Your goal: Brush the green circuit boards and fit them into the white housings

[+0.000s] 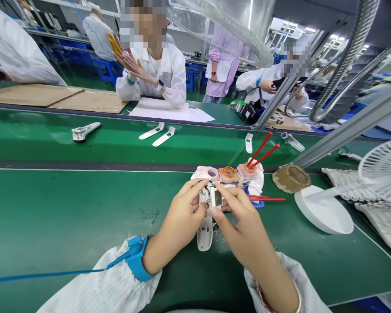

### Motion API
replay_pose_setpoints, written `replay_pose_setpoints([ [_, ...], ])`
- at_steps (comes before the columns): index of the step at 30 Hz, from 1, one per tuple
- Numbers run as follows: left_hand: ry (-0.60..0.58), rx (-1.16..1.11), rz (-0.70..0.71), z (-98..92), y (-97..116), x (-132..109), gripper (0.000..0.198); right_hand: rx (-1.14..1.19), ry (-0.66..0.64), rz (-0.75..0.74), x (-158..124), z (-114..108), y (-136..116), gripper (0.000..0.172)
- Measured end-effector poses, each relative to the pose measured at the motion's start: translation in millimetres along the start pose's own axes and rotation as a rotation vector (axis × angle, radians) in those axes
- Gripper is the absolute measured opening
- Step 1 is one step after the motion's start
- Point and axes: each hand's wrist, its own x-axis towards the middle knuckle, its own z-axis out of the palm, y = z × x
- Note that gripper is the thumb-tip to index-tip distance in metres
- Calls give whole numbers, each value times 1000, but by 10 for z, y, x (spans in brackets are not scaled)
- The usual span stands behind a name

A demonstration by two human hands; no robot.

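Note:
In the head view, my left hand (184, 215) is closed around the head of an opened white plastic device housing (205, 238), whose hollow handle points toward me. My right hand (241, 219) pinches a small display module (217, 198) with a dark screen and white frame, against the right side of the housing. Small inner parts show between my fingertips, too small to name. Just beyond my hands stand small jars (228, 174), one with an orange ring on top. Two red sticks (259, 150) rise from the right-hand jar. A blue band is on my left wrist.
A white fan (324, 208) and a brown round block (291, 177) stand to the right. Several white device parts (164, 135) lie on the green belt (117, 148) beyond the bench edge. People in work coats sit across. A metal post (345, 134) slants up at right.

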Motion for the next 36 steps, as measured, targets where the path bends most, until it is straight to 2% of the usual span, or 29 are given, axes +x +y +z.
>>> replay_pose_setpoints([
  [5,52,81,43,-2,1,-14,47,-93,6,-112,-48,15,46,43],
  [9,-9,66,32,-18,62,-63,51,-158,74,-181,-50,53,51,38],
  [13,-56,27,9,-45,127,-109,49,-186,101,-204,-57,88,42,38],
  [19,1,-15,-16,-3,120,-95,42,-226,148,-244,-56,123,60,39],
  [25,46,-29,-45,31,57,-73,41,-227,134,-265,-79,133,93,40],
  [36,40,-30,-79,12,76,-41,40,-287,204,-302,-84,212,130,39],
])
